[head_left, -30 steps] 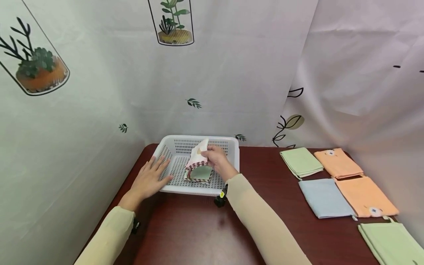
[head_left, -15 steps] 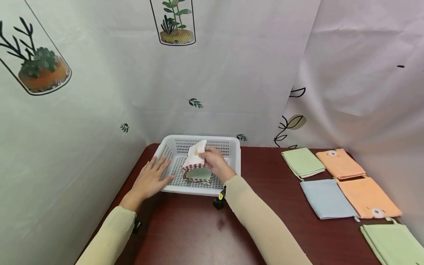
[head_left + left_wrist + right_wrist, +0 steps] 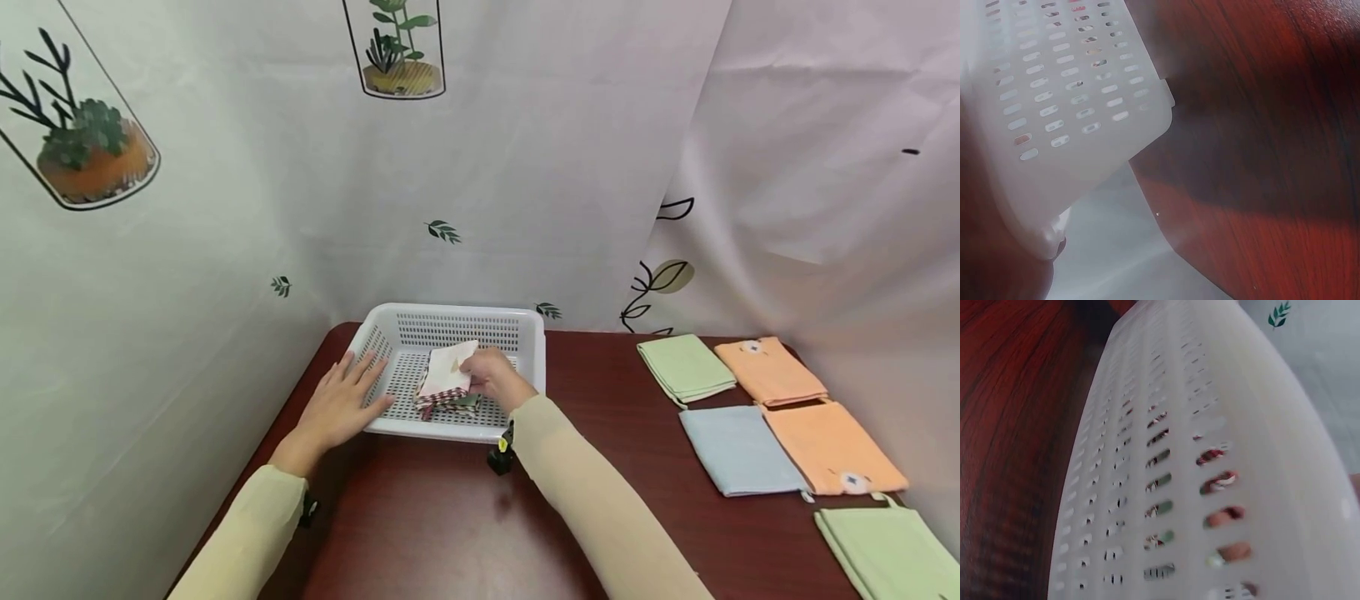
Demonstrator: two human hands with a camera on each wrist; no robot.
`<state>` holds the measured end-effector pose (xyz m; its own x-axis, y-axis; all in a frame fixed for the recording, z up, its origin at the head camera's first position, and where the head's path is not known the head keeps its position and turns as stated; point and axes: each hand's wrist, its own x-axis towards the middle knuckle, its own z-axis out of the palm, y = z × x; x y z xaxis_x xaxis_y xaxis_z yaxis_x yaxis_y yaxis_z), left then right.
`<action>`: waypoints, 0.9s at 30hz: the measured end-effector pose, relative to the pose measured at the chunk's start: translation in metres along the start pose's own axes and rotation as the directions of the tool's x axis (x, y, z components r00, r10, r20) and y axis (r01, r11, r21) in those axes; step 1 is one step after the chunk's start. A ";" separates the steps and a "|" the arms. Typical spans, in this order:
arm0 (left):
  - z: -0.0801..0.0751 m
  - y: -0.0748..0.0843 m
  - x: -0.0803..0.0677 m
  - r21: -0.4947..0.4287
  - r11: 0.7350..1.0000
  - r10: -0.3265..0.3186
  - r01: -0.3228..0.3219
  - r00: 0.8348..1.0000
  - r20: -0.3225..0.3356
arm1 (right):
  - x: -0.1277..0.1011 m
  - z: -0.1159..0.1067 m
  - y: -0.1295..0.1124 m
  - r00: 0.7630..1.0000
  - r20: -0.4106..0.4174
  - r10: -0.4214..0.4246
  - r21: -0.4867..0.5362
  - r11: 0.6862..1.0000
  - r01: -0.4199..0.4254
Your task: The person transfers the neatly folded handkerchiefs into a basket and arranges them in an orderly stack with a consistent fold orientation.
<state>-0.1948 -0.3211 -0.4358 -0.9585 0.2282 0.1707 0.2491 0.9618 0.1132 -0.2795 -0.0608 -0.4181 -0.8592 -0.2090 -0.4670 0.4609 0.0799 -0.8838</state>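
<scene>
In the head view, a white plastic basket (image 3: 450, 432) with slotted walls stands at the back of the table. My left hand (image 3: 337, 408) lies with fingers spread over its left front rim. Inside, my right hand (image 3: 495, 377) pinches the right edge of a folded white cloth (image 3: 447, 367) with red checked edging. Beneath that cloth, a greenish cloth (image 3: 468, 403) with checked edging shows in part. The left wrist view has the basket's outer wall (image 3: 1110, 131) close up. Through the slots of the basket wall (image 3: 1260, 425), the right wrist view gives glimpses of cloth and fingers.
Folded cloths lie at the right of the dark red table (image 3: 450, 517): a green cloth (image 3: 686, 368), a blue cloth (image 3: 742, 450), an upper orange cloth (image 3: 772, 371), a lower orange cloth (image 3: 832, 446) and a nearer green cloth (image 3: 892, 550). A patterned curtain (image 3: 525, 183) hangs behind.
The white cloth in my right hand has come down from a raised, arched position to lie flatter over the greenish cloth. My left hand keeps its place on the rim.
</scene>
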 end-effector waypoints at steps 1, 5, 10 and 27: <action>0.000 0.000 0.000 0.001 1.000 0.001 -0.001 1.000 0.002 | -0.002 -0.002 -0.001 1.000 0.001 0.006 -0.014 1.000 -0.006; -0.001 0.000 0.001 0.003 1.000 0.000 0.000 1.000 0.020 | -0.010 -0.007 -0.005 1.000 -0.008 0.003 -0.094 0.996 -0.003; 0.000 -0.001 0.003 0.011 1.000 -0.008 0.007 1.000 0.030 | -0.021 -0.013 -0.012 0.996 -0.044 -0.082 -0.125 0.989 0.076; 0.001 0.001 0.001 -0.001 1.000 -0.006 0.006 1.000 0.010 | -0.046 -0.051 -0.039 0.977 0.004 -0.215 -0.315 0.927 0.205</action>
<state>-0.1960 -0.3201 -0.4363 -0.9614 0.2235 0.1603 0.2431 0.9631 0.1156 -0.2693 -0.0041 -0.3641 -0.9373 -0.2250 -0.2663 0.1813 0.3377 -0.9236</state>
